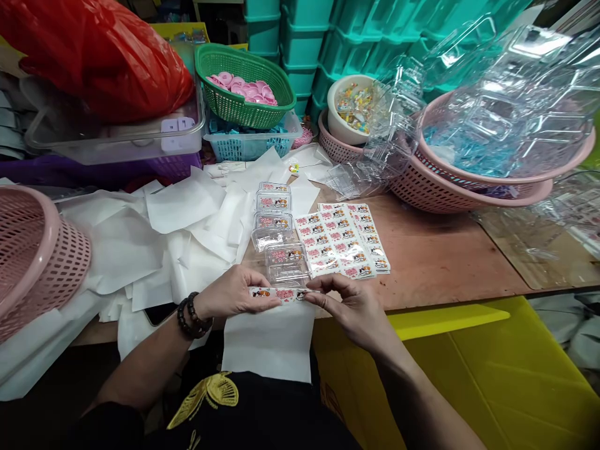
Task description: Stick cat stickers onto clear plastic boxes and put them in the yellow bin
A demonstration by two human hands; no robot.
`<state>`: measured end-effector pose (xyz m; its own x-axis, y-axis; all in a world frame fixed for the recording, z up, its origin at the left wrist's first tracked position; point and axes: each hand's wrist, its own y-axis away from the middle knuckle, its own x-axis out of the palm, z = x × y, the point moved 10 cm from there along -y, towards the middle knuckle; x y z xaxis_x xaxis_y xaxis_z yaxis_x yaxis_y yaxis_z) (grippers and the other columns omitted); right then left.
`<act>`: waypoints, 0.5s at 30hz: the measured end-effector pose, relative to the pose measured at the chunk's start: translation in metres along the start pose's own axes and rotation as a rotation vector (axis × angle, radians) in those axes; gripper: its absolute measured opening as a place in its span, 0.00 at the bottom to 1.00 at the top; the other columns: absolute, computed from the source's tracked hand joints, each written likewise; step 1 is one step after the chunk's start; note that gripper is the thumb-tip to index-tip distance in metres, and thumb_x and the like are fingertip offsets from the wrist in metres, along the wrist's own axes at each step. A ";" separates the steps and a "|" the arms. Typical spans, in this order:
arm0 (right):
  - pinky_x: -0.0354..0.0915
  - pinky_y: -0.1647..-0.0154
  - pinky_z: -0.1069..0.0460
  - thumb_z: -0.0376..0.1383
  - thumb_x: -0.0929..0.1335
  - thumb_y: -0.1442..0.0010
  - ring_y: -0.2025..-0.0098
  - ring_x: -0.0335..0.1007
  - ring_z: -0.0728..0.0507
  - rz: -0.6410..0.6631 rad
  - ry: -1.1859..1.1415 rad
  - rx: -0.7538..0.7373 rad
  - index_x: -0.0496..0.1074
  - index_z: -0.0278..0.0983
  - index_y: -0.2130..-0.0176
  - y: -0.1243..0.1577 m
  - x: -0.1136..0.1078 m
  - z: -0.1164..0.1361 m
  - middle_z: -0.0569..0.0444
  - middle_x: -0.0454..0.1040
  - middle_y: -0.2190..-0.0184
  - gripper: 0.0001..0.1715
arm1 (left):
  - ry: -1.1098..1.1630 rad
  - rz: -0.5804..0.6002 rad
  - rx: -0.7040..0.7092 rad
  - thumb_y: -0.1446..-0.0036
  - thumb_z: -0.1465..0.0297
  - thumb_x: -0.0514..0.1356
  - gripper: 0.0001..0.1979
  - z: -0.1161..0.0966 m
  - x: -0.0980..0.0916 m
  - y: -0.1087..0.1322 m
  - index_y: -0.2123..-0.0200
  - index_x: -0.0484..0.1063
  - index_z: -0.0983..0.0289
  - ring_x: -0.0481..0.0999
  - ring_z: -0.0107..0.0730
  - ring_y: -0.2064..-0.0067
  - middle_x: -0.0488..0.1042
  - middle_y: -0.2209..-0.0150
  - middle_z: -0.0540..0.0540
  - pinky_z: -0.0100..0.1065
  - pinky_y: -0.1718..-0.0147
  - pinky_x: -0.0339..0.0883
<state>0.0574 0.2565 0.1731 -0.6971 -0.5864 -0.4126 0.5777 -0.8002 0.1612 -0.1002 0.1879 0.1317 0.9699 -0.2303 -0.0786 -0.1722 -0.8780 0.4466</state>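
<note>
Between my two hands, at the table's front edge, a sticker sheet (pixel 284 295) is held with a printed strip of cat pictures and pink lettering showing on top. The white blank part (pixel 269 340) hangs below it over my lap. My left hand (pixel 239 292) grips the strip's left end, thumb on top. My right hand (pixel 344 300) pinches its right end between thumb and finger. Just beyond lies a row of clear plastic boxes (pixel 274 222) with the same cat stickers on them. Right of these, several full sticker sheets (pixel 340 240) lie overlapping.
Loose white backing papers (pixel 192 231) cover the left side, beside a pink basket (pixel 60 244). At the back stand a green basket (pixel 244 81) with pink pieces and a white bowl (pixel 354 106). Clear plastic boxes pile high in a pink basket (pixel 440 187) at right.
</note>
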 end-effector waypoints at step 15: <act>0.72 0.57 0.44 0.34 0.71 0.41 0.58 0.75 0.41 -0.372 0.010 -0.660 0.82 0.52 0.63 0.032 -0.037 0.056 0.51 0.76 0.61 0.11 | 0.168 0.260 -0.032 0.62 0.43 0.69 0.31 0.012 0.000 -0.002 0.77 0.71 0.67 0.64 0.23 0.78 0.67 0.80 0.48 0.26 0.80 0.58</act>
<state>0.0777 0.2452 0.2437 -0.8938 -0.2885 -0.3434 0.4414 -0.7015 -0.5595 -0.1017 0.1847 0.1203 0.9094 -0.3706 0.1886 -0.4152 -0.7846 0.4604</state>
